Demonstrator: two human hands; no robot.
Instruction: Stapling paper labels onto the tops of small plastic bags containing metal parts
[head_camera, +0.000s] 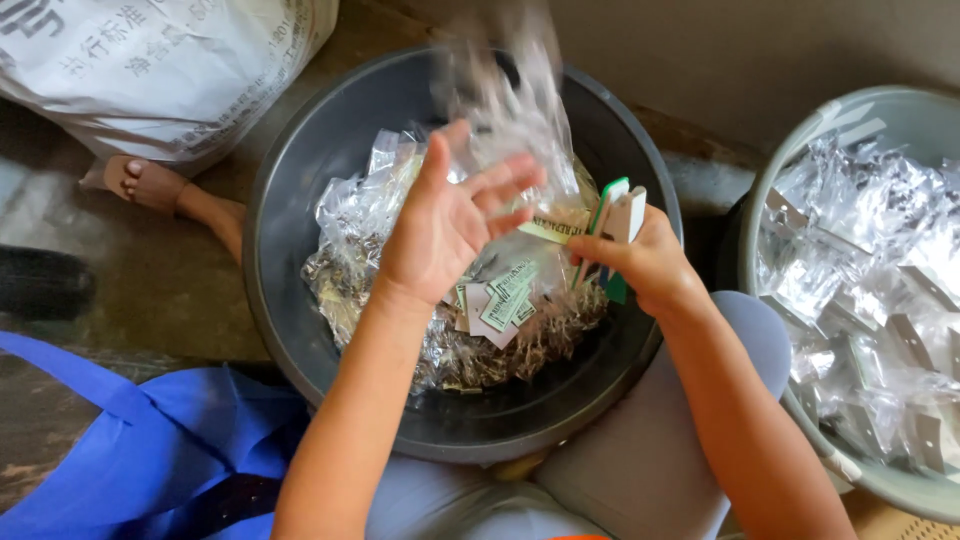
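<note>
- Head view, looking straight down: dark grey round basin (300, 200) sits on the person's lap, with their grey-trousered knees under it.
- Basin is loaded with a heap of small clear plastic bags (350, 250) holding tiny metal bits, plus a few loose paper labels (505, 300), white with green print, lying on top of the pile near the middle.
- Left hand (445, 225) is over the middle of the basin, fingers spread wide and apart, palm facing down-ish. A clear plastic bag (510, 100) is right above the fingertips and badly motion-blurred, so can't really tell if the hand touches it or if it's loose in the air.
- Right hand (645, 260) is at the right side of the basin, fingers pinched shut around a small stack of cards (620, 215), white with green edges, held upright. One paper label sticks out just left of the stack.
- The two hands are near each other but not touching.
- Second basin (790, 150), lighter grey, sits just to the right and is full of more clear bags with flat metal pieces.
- Big white woven sack (170, 70) top left, somebody else's sandalled foot (145, 182) just below it on the floor.
- Blue cloth (130, 440) in the bottom left corner, beside the person's left arm.
</note>
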